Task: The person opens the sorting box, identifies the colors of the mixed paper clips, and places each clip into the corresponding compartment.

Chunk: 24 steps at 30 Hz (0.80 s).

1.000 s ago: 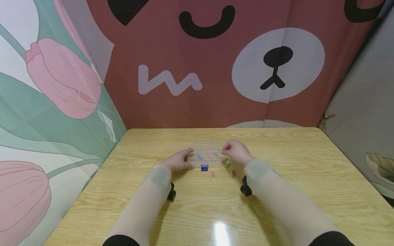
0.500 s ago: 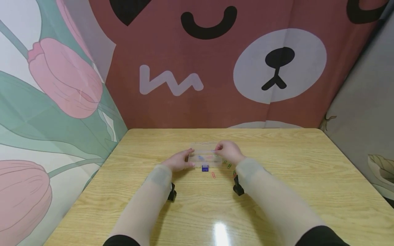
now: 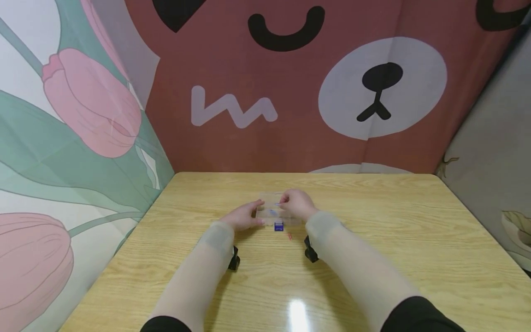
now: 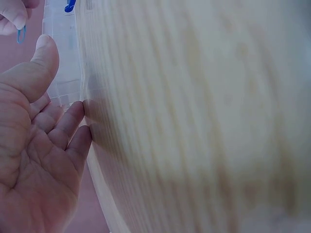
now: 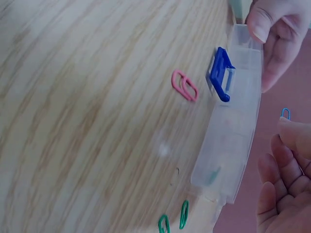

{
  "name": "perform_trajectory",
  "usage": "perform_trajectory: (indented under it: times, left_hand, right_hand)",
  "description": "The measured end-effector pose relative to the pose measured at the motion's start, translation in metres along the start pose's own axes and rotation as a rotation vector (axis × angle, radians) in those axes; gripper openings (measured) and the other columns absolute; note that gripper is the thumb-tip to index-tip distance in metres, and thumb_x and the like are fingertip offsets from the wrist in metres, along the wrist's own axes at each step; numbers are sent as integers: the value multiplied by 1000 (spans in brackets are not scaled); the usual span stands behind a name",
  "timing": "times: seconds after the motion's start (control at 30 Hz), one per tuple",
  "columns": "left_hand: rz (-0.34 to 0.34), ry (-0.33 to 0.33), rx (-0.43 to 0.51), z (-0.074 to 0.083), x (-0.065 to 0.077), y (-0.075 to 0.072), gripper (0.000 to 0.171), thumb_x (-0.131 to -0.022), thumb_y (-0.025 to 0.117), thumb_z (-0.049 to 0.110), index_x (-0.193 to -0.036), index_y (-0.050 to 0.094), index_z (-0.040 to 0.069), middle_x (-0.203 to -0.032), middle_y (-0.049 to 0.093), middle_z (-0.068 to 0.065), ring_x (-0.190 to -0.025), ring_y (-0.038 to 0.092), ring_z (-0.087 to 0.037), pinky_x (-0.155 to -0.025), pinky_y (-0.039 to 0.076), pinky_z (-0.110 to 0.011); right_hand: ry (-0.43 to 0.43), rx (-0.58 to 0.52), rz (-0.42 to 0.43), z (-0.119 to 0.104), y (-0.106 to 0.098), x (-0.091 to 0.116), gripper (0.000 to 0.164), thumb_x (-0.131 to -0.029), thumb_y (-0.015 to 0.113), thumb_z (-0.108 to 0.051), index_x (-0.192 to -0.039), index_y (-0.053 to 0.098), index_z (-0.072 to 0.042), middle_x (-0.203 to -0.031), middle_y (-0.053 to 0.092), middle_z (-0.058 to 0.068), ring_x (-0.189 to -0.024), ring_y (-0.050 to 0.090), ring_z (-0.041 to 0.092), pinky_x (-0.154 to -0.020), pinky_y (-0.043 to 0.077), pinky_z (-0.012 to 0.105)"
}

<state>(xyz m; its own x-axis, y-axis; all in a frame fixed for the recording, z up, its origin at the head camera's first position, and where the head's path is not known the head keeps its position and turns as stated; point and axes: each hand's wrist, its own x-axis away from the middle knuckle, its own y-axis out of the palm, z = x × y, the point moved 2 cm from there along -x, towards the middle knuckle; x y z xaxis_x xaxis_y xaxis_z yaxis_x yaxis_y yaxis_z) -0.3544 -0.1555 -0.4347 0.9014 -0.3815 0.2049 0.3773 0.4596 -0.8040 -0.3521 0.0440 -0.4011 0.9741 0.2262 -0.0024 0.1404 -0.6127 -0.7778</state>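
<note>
A clear plastic box (image 3: 267, 221) lies on the table with its lid raised at the back. My left hand (image 3: 244, 216) holds the box's left end, thumb and fingers on its walls, as the left wrist view also shows in part. Between thumb and fingertip, my right hand (image 3: 297, 204) pinches a light blue paper clip (image 5: 285, 113) above the open box. The box's blue latch (image 5: 221, 74) hangs at the front. Inside, a blue paper clip (image 3: 273, 212) shows in the left part, and something green shows blurrily through the wall in the right wrist view.
On the wooden table (image 3: 265, 286), a pink paper clip (image 5: 184, 86) lies in front of the box. Two green paper clips, one upper (image 5: 184, 214) and one lower (image 5: 164, 225), lie by its right end. A printed cloth (image 3: 232, 152) hangs behind the table.
My right hand has moved left with the paper clip, from the box's right end to over its middle. My left hand stays at the left end.
</note>
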Motion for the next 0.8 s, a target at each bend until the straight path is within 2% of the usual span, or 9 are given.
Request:
perform_trajectory:
  times: [0.3, 0.57, 0.7, 0.8]
  left_hand:
    - [-5, 5, 27, 0, -1, 0, 72, -92, 66, 33, -152, 31, 19, -155, 29, -8, -142, 26, -28, -116, 21, -44]
    - [-10, 5, 48, -1, 0, 1, 70, -92, 66, 32, -152, 32, 19, -156, 29, -5, -142, 26, -26, -115, 21, -43]
    - [-17, 1, 49, 0, 0, 0, 69, -92, 65, 32, -152, 32, 19, -156, 28, -5, -142, 25, -26, -115, 22, -44]
    - [-22, -1, 47, 1, 1, -1, 69, -93, 65, 32, -152, 31, 19, -156, 29, -5, -142, 26, -27, -115, 22, -45]
  right_hand:
    - [14, 15, 4, -6, 8, -6, 9, -93, 64, -18, -87, 66, -11, -90, 64, 1, -81, 56, 18, -77, 48, 35]
    - [24, 25, 10, -7, 20, -10, 9, -93, 65, -17, -85, 67, -13, -88, 64, 0, -79, 56, 17, -75, 49, 35]
    - [16, 27, 6, -8, 23, -12, 6, -92, 66, -15, -92, 70, -11, -93, 66, 1, -83, 59, 17, -79, 50, 35]
    - [13, 21, -1, -9, 24, -13, 11, -93, 65, -16, -100, 71, -9, -100, 67, 2, -89, 60, 18, -85, 51, 37]
